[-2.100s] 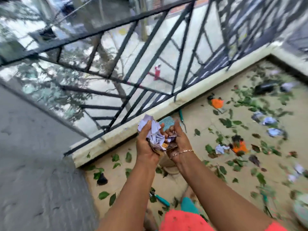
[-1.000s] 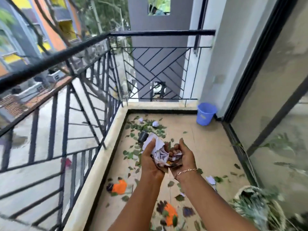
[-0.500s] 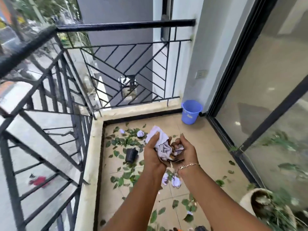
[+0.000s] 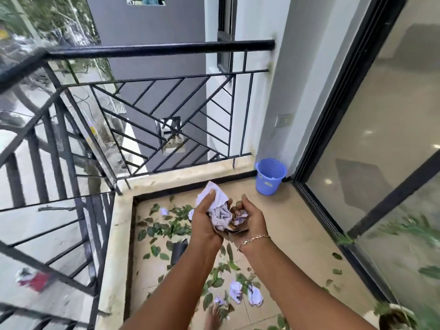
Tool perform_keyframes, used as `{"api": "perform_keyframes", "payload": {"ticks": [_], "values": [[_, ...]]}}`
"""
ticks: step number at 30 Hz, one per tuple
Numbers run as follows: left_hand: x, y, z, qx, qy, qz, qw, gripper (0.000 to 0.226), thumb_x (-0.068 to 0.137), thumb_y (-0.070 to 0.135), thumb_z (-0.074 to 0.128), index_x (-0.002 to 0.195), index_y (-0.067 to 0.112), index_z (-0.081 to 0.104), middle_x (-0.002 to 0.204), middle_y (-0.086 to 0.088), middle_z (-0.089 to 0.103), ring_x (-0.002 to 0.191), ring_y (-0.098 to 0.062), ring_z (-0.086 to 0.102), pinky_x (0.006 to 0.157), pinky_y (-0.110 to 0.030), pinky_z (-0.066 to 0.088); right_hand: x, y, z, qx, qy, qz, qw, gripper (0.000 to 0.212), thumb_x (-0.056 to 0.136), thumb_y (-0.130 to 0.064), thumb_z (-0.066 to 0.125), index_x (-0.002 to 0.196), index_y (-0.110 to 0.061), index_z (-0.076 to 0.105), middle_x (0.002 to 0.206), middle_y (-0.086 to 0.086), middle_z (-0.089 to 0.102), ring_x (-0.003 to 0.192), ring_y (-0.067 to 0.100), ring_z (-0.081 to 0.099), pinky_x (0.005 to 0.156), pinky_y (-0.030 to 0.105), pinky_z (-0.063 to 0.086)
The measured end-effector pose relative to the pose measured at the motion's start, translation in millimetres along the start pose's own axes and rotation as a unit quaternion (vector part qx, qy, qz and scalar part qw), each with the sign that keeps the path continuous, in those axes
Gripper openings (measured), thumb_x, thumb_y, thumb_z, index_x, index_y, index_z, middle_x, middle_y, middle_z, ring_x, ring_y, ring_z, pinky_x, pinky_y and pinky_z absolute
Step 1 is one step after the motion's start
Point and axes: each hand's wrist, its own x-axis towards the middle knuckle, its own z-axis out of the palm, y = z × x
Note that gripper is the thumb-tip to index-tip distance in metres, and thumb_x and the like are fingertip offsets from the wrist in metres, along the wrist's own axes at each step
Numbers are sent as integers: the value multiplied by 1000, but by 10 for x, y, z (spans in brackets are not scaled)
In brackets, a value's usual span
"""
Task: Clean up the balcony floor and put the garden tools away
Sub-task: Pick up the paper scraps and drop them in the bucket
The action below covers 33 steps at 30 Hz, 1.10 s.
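My left hand (image 4: 202, 219) and my right hand (image 4: 251, 219) are cupped together at chest height over the balcony floor. Between them they hold a bundle of crumpled white paper (image 4: 220, 210) mixed with dry brown leaves (image 4: 234, 231). A blue bucket (image 4: 270, 176) stands in the far right corner, well beyond my hands. Green leaves (image 4: 171, 226) lie scattered on the floor under and left of my hands. More crumpled paper balls (image 4: 245, 291) lie on the tiles near my foot. A small black pot (image 4: 178, 252) lies on its side, partly hidden by my left forearm.
A black metal railing (image 4: 166, 48) on a low stone kerb (image 4: 181, 173) closes the balcony ahead and on the left. A glass sliding door (image 4: 381, 144) with a black frame runs along the right. A potted plant (image 4: 395, 316) sits at the bottom right.
My view has turned from the left railing toward the far corner, and I have moved closer to the blue bucket. Both hands keep holding the same bundle of paper and leaves.
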Motion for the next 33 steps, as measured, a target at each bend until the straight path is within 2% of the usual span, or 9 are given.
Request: {"api": "perform_keyframes", "payload": {"ticks": [3,5,9,13,16,18,23,29,33], "values": [[365,181,205,8,11,-7,1000,31,68,19,68,95,4,65,82,-16,59,79,-25,48,88,-36,36,489,-93,123,19,4,2,1000,54,92,-28,50,40,-15,48,49,2,54,49,17,58,61,25,47],[652,310,325,25,12,2,1000,8,82,16,66,84,12,73,71,-14,62,74,-24,50,86,-39,39,757,-166,285,44,1,12,999,54,94,-28,48,41,-15,48,51,3,57,49,17,62,57,23,52],[1182,502,520,25,2,-10,1000,33,92,20,55,67,17,76,82,-14,58,78,-25,43,81,-39,38,1168,-343,545,30,12,24,999,41,96,-26,45,56,-13,46,53,3,60,49,18,63,49,23,54],[1627,467,779,19,-32,-32,999,30,79,19,69,103,1,64,90,-19,58,85,-28,42,94,-41,33,1478,-665,666,13,7,8,1000,55,94,-24,39,47,-10,63,52,5,64,48,17,65,44,21,51],[1846,361,1061,67,-60,-40,995,33,75,25,73,98,2,67,81,-14,58,80,-25,45,80,-40,47,1661,-940,612,70,26,-27,997,44,95,-22,41,55,-11,57,54,5,63,49,18,65,46,22,53],[2017,237,1221,83,-83,-78,990,32,63,31,83,81,6,74,90,-13,52,80,-23,44,80,-38,43,1827,-1138,511,80,53,-53,994,35,95,-24,44,61,-14,45,51,3,58,46,17,62,48,20,52],[2549,-142,1645,102,-103,-114,983,32,61,25,81,87,13,68,75,-11,61,69,-20,52,67,-33,39,2299,-1705,225,67,104,-84,989,37,97,-22,41,61,-14,36,42,-1,52,35,12,55,40,14,46],[3595,-659,2203,143,-96,-154,973,24,83,21,63,103,9,67,94,-19,64,70,-27,62,69,-37,53,3233,-2509,-66,86,143,-94,982,47,95,-22,42,59,-7,68,64,6,67,58,19,68,55,25,56],[4311,-972,2622,148,-79,-201,965,25,95,23,48,106,4,60,75,-14,68,59,-26,67,58,-34,56,3832,-3124,-170,64,159,-59,983,54,95,-23,41,51,-7,68,59,7,67,55,19,67,53,23,56]]}}
